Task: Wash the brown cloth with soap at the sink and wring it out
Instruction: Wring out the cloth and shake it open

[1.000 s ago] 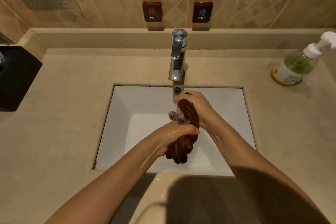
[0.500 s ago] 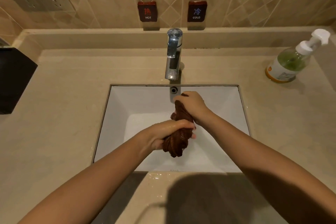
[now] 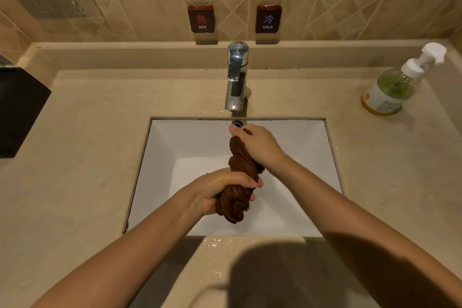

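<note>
The brown cloth (image 3: 241, 162) is twisted into a tight rope over the white sink basin (image 3: 175, 157). My left hand (image 3: 222, 190) grips its lower part, and the wet end hangs below my fingers. My right hand (image 3: 257, 145) grips the upper end, just under the chrome faucet (image 3: 236, 77). No water runs from the spout. The soap bottle (image 3: 395, 87), clear with green liquid and a white pump, stands on the counter at the far right.
A black box (image 3: 17, 110) sits on the counter at the left edge. HOT (image 3: 202, 19) and COLD (image 3: 268, 19) signs hang on the tiled wall behind the faucet. Water drops lie on the counter's front edge (image 3: 215, 242).
Both hands have kept hold of the cloth and turned against each other; the cloth is twisted tighter and stretched longer between them. The soapy foam seen a second ago is gone.
</note>
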### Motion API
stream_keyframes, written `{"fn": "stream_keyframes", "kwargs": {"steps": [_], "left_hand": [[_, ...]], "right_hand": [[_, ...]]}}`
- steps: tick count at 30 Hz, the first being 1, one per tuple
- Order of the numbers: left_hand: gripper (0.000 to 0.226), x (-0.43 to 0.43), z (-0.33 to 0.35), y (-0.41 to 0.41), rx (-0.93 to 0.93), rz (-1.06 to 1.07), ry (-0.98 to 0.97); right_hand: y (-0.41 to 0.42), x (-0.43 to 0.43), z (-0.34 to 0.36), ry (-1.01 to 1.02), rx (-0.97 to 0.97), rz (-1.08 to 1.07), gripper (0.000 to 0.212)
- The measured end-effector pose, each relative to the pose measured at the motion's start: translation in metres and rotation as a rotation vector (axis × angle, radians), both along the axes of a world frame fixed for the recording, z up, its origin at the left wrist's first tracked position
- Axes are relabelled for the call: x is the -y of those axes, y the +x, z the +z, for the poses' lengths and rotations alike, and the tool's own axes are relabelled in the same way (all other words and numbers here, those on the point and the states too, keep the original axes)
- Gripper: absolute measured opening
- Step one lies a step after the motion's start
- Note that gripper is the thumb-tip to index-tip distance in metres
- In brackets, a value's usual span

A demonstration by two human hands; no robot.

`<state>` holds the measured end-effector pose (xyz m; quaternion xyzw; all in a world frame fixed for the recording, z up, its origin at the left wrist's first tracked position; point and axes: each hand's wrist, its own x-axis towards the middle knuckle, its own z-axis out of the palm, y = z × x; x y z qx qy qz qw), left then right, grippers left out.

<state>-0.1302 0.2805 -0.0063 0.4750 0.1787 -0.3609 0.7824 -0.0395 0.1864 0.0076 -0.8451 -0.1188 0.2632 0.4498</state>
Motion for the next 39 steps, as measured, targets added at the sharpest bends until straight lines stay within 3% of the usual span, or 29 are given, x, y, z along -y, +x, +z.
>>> {"fn": "stream_keyframes", "kwargs": {"steps": [2, 4, 7, 10, 12, 15, 18, 23, 33, 39], "left_hand": [[0.043, 0.0, 0.0, -0.002, -0.022, 0.059, -0.129], [0.047, 0.003, 0.006, -0.005, -0.005, 0.066, -0.347], [0.04, 0.013, 0.015, -0.008, 0.028, 0.002, -0.664], [0.03, 0.024, 0.016, -0.011, 0.087, -0.038, -0.88], [0.029, 0.023, 0.013, -0.013, 0.094, -0.036, -0.89], [0.028, 0.015, 0.013, -0.016, 0.088, 0.001, -0.702], [0.029, 0.01, 0.02, -0.015, 0.045, 0.037, -0.368], [0.007, 0.013, 0.025, -0.006, 0.018, 0.07, 0.024], [0.008, 0.026, 0.005, -0.003, 0.008, 0.144, 0.267], [0.007, 0.028, 0.003, -0.001, -0.014, 0.146, 0.301]], "right_hand": [[0.016, 0.014, 0.008, 0.155, -0.279, 0.15, 0.049], [0.031, 0.03, 0.009, 0.487, -0.593, 0.345, 0.067], [0.027, 0.03, -0.004, 0.948, -0.81, 0.595, 0.082], [0.004, 0.007, -0.006, 1.38, -0.867, 0.629, 0.041], [-0.001, 0.007, 0.004, 1.494, -0.869, 0.517, 0.025], [-0.005, 0.008, 0.018, 1.267, -0.906, 0.288, 0.038], [-0.007, 0.012, 0.022, 0.906, -0.718, -0.078, 0.046], [-0.007, 0.006, 0.016, 0.765, -0.599, -0.307, 0.048], [-0.009, 0.007, 0.0, 0.533, -0.447, -0.447, 0.041], [-0.007, 0.003, -0.005, 0.448, -0.366, -0.425, 0.042]]}}
